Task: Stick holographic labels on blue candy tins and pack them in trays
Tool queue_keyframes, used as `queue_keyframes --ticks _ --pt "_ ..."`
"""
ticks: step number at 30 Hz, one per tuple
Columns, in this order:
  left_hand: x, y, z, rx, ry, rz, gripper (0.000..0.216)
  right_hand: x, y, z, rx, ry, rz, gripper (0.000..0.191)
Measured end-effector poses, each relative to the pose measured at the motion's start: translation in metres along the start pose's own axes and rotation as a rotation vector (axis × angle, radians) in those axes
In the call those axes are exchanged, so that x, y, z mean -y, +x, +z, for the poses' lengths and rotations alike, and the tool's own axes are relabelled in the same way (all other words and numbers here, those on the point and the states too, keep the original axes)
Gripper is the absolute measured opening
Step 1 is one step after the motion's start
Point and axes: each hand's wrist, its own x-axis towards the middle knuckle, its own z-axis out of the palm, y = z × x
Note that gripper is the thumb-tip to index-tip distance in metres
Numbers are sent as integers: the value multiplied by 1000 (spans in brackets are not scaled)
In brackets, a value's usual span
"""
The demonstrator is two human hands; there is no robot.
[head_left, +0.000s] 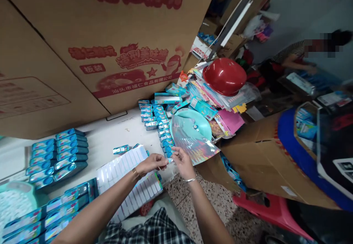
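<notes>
Silvery and very small, a shiny piece (170, 160) sits between the fingertips of our 2 hands, low over the near edge of the white tabletop (107, 131). We pinch it with our left hand (154, 164), thumb and fingers closed together, and with our right hand (182, 162), closed in the same fine grip; it looks like a sticker, though it is too small for us to be sure.

Taking our hands as the centre of the clock, we have white strip sheets (113, 169) at 8 o'clock, partly under our left forearm. At 1 o'clock, just beyond our right hand, we see a rainbow film (202, 151) lying partly over a turquoise lid (202, 122). Small blue boxes (149, 119) stand in rows at 11 o'clock, and more stacked boxes (71, 150) stand at 9 o'clock. A large printed carton (124, 27) rises behind the table at 11 o'clock. At 2 o'clock we find a red bowl (224, 76) upside down on a pile of packaging (198, 85), with a co-worker (293, 58) seated well beyond it. A red stool (271, 209) stands at 4 o'clock.
</notes>
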Motion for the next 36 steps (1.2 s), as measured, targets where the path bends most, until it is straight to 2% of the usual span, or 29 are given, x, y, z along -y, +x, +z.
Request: queue_keyframes --ticks 3,7,12,20,28,36 --pt "12 16 9 -140 65 -24 54 -12 8 1 -44 -223 -47 32" --pt "19 39 0 -297 218 -58 36 -30 37 13 -103 -538 -119 34" --pt "21 68 -15 -427 452 -172 30 -50 81 30 -104 -659 -154 39" --pt "24 88 -19 -432 618 -298 34 -66 99 35 -85 -823 -202 51" --pt "29 93 -19 -408 663 -325 33 -75 100 39 -52 -959 -175 60" --pt "36 97 -16 -402 651 -338 31 -69 103 45 11 -1090 -112 56"
